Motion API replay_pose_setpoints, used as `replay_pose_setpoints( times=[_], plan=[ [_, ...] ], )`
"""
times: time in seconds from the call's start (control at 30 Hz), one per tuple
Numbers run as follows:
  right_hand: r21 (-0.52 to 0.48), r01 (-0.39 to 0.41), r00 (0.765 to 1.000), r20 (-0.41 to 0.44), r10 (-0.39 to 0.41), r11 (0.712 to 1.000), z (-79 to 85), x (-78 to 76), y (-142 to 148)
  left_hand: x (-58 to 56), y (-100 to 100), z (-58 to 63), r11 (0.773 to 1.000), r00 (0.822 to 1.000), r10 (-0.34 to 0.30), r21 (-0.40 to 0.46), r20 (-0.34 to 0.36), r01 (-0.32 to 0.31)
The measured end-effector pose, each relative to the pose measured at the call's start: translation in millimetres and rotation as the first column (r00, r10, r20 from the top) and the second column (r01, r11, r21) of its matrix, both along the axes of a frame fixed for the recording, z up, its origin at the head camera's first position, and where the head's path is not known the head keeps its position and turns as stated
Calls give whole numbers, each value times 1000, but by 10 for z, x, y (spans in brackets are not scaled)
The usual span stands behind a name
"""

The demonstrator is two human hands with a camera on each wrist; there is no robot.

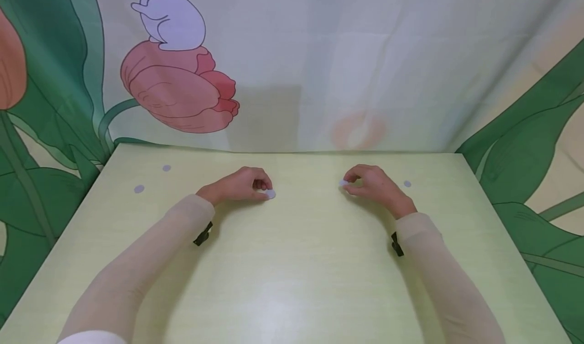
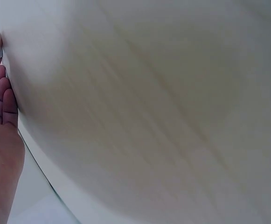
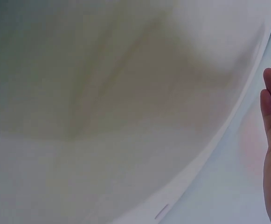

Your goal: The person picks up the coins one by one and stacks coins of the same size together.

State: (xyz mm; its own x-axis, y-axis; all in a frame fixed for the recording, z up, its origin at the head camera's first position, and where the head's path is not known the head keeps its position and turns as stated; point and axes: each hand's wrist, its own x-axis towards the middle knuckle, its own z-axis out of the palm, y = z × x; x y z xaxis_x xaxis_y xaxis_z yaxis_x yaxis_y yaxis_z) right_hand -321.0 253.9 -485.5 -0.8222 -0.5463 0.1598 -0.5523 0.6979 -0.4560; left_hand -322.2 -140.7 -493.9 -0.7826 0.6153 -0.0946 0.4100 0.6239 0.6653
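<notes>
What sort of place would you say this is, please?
Probably an indoor tabletop work area, perhaps set up for recording: a pale table, a cloth backdrop printed with flowers and leaves, and small discs.

Five pale discs (image 1: pixel 139 188) in play: two held, three lying on the one table (image 1: pixel 283 263), two of those on the left, one on the right! Two hands in, one left hand (image 1: pixel 244 184), one right hand (image 1: pixel 375 186); two sleeves (image 1: pixel 150 247), two black pieces (image 1: pixel 203 235) below. One white animal (image 1: pixel 175 22) on the cloth (image 1: pixel 274 39).
</notes>
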Motion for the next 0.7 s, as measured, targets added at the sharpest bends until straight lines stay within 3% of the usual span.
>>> replay_pose_setpoints(
  times=[0.43,0.7],
  plan=[
    [13,-53,999,-10,54,998,-2,-18,-169,-2,-3,-18,1000,1000,4,6,-4,-4],
    [1,-61,998,34,60,998,5,-50,-309,-3,4,-22,1000,1000,4,7,-4,-4]
  ],
)
